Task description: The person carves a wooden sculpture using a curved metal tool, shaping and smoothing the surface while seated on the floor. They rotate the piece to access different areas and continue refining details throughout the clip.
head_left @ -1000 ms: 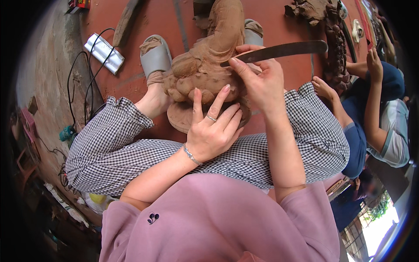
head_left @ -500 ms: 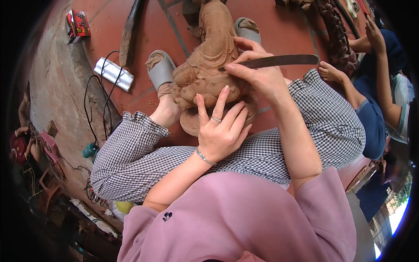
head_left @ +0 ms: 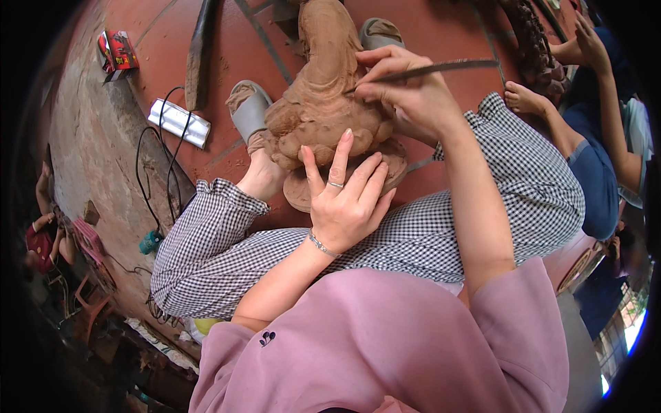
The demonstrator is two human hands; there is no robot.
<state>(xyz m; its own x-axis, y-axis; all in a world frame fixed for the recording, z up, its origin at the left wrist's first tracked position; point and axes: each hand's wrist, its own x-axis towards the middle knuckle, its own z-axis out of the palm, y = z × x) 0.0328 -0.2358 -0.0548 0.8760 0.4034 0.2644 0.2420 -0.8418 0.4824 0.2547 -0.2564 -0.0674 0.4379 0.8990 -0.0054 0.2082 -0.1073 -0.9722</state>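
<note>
A reddish-brown carved wooden statue with draped folds and a rounded, petal-like lower part stands between my feet, its round base toward me. My left hand rests on the lower part, fingers stretched and spread, gripping nothing. In a pinch, my right hand holds a long, thin, dark scraper. One end of it touches or nearly touches the folds above the petals; the other sticks out to the right. Some of the right fingers hide part of the carving.
A dark-handled wooden mallet or club, a silvery block with black cord and a red box lie to the left. A dark carved piece stands at the right, beside another person's bare foot.
My right hand has shifted slightly up and left, and the scraper has turned from showing its flat face to nearly edge-on. The left hand stays on the lower part. The view has shifted a little.
</note>
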